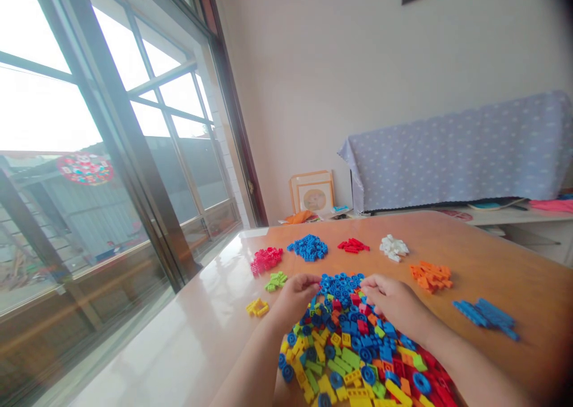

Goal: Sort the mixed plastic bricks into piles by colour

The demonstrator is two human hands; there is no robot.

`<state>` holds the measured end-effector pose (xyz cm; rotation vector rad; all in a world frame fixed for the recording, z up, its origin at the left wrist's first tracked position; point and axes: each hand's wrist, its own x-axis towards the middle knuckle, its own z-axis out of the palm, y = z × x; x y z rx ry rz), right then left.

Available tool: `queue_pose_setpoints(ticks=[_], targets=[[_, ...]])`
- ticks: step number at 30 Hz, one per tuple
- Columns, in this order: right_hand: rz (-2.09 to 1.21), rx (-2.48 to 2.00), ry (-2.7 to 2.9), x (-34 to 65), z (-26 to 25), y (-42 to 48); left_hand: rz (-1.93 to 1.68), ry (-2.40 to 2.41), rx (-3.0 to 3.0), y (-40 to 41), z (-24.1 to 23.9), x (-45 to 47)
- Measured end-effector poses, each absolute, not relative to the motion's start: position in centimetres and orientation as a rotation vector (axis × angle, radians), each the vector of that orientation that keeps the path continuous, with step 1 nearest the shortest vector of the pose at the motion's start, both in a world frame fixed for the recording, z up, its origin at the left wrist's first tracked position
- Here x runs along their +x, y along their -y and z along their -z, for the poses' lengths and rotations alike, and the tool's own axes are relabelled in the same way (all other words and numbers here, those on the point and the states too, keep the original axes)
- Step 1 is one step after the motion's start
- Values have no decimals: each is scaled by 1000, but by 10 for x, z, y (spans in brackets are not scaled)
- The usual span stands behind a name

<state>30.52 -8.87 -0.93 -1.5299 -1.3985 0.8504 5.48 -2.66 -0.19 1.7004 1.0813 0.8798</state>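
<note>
A large heap of mixed building bricks [349, 359] spreads over the near part of the table, in yellow, green, red, orange and blue. At its far end lies a cluster of round blue toy wheels [341, 285]. My left hand [301, 290] is at the left side of these wheels, its fingers closed in a pinch. On their right side, my right hand [384, 292] has thumb and fingertips pressed together. Whatever either hand may hold is too small or hidden to make out.
Around the heap lie sorted piles: pink bricks [266, 260], blue bricks [308, 247], red pieces [353, 245], white pieces [394, 247], orange pieces [431, 276], long blue strips [487, 317], light green pieces [276, 281] and yellow pieces [256, 307]. The wooden table [179, 347] stands beside a window.
</note>
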Motion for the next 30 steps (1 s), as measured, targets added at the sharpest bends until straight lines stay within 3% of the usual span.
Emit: queue_pose_setpoints(ticks=[11, 16, 24, 30], targets=[[-739, -1569, 1475, 310, 9, 90, -901, -1003, 1526, 31, -2, 55], [-661, -1555, 1509, 312, 13, 87, -1072, -1056, 1530, 29, -16, 44], [-598, -1579, 1607, 317, 20, 83, -1452, -1412, 1429, -5, -31, -1], [-560, -1589, 1618, 316, 17, 86, -1375, -1649, 1411, -40, -21, -49]])
